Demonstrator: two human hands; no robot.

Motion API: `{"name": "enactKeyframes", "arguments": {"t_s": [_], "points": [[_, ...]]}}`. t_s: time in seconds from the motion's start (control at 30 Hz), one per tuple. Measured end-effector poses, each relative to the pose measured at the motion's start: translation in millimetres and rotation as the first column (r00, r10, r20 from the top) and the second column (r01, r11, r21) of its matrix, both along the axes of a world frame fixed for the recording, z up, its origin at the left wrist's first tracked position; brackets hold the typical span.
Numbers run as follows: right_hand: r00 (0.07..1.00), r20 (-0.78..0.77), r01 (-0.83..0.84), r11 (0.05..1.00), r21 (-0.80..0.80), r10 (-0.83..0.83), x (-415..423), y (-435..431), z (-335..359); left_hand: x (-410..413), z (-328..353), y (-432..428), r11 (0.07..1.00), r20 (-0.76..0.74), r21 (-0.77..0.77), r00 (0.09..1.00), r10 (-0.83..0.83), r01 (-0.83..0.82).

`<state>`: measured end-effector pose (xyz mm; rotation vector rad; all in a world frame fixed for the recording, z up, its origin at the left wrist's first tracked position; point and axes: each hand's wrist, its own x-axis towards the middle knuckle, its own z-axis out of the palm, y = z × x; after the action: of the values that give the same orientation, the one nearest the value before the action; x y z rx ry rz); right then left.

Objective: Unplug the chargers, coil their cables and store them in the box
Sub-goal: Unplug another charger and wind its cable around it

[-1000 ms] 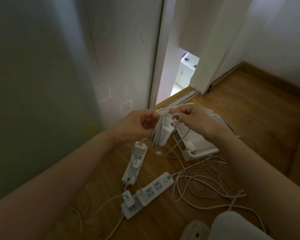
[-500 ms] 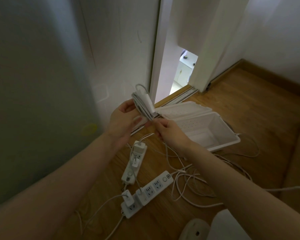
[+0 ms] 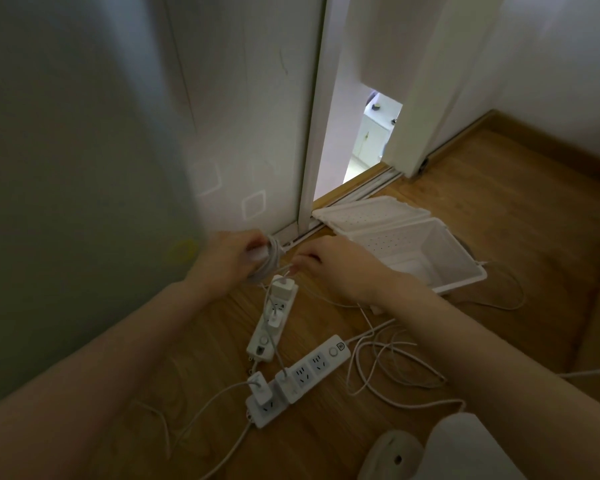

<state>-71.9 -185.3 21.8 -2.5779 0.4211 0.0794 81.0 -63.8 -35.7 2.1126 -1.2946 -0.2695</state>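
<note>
The white charger (image 3: 257, 252), its cable (image 3: 273, 258) wound round it in a tight bundle, is gripped in the left hand (image 3: 227, 259), low over the strip (image 3: 267, 336). The right hand (image 3: 329, 266) pinches the cable's loose end. Half a second ago the bundle was held higher. The box (image 3: 444, 247) lies open to the right.

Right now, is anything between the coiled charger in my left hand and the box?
Only your right hand, pinching the cable's loose end, lies between the coiled charger in your left hand and the white box. The box stands open; nothing visible covers it.
</note>
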Motion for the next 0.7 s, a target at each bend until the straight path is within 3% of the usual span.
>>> {"name": "enactKeyframes", "arguments": {"t_s": [0.1,0.17,0.3,0.47,0.63,0.7], "points": [[0.998,0.051,0.020,1.000,0.014,-0.021,-4.4,-11.4,4.6,-14.0,4.6,2.8,0.970,-0.197,0.091,0.959,-0.205,0.226],[0.995,0.085,0.054,0.997,0.056,-0.059,-8.6,-20.8,6.8,-20.1,12.4,1.7,0.949,-0.362,0.104,0.900,-0.244,0.299],[0.971,0.173,0.112,0.952,0.284,-0.166,-12.2,-30.8,13.0,-25.3,29.5,0.4,0.931,-0.683,-0.018,0.676,-0.277,0.364],[0.929,0.244,0.125,0.855,0.503,-0.279,-9.2,-26.2,12.8,-35.6,35.7,1.2,0.951,-0.923,-0.176,0.293,-0.249,0.254],[0.924,0.180,0.143,0.740,0.657,-0.338,-13.0,-19.7,0.9,-42.9,37.7,-1.6,0.973,-0.976,-0.218,-0.001,-0.219,0.076],[0.924,0.156,0.180,0.757,0.628,-0.348,-12.5,-19.4,-4.3,-43.9,41.1,-2.7,0.975,-0.975,-0.212,-0.085,-0.207,0.061]]}}
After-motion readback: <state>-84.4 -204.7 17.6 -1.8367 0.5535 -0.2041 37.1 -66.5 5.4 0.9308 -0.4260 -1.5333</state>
